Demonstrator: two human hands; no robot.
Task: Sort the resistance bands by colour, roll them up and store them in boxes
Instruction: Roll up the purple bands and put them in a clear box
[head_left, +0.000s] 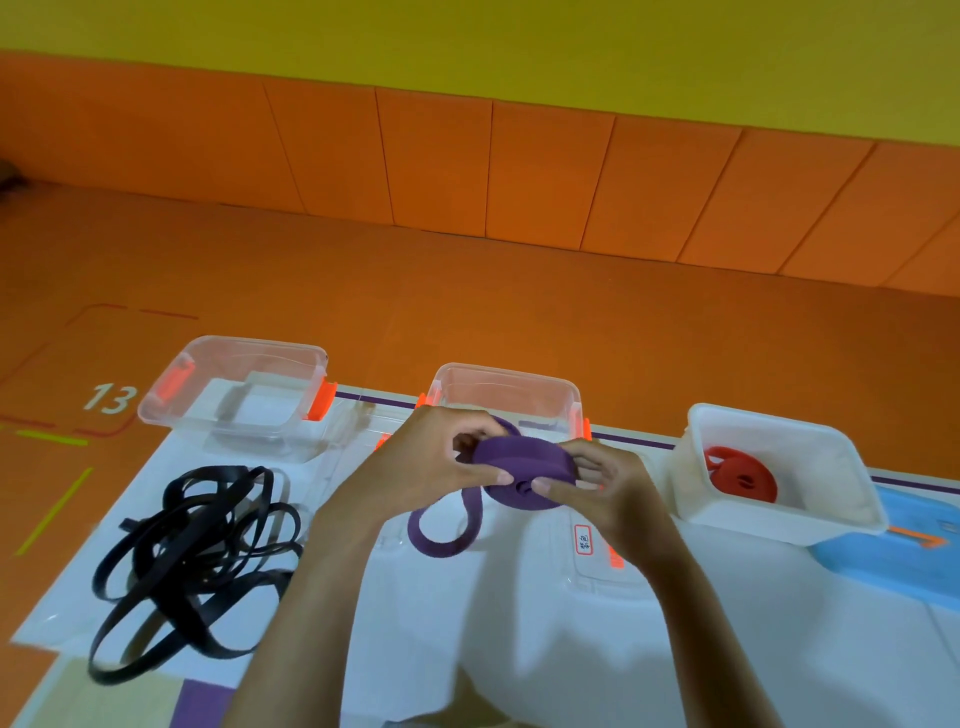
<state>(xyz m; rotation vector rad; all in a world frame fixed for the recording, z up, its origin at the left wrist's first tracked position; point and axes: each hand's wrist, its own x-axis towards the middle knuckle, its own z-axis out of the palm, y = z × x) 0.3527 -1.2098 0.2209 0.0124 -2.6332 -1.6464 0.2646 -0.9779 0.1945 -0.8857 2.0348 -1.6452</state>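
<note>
Hands nearest, mid-frame. Black bands (192, 551) tangled at left, before transparent box (171, 395). Left hand (441, 457), right hand (602, 483) pinch purple band (524, 460) roll by edges, tail dangling. Soft, springy; likely unwinds unless squeezed. Red roll (743, 480) in white box (831, 519), right.

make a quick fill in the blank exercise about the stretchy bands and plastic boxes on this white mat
1. The partly rolled flat band gripped by the left hand and the right hand is ____ in colour.
2. The white opaque plastic box holds a rolled band coloured ____.
3. The loose tangled bands lying on the mat are ____.
4. The clear plastic box with orange latches beyond that tangle is ____.

Missing words: purple; red; black; empty
</note>
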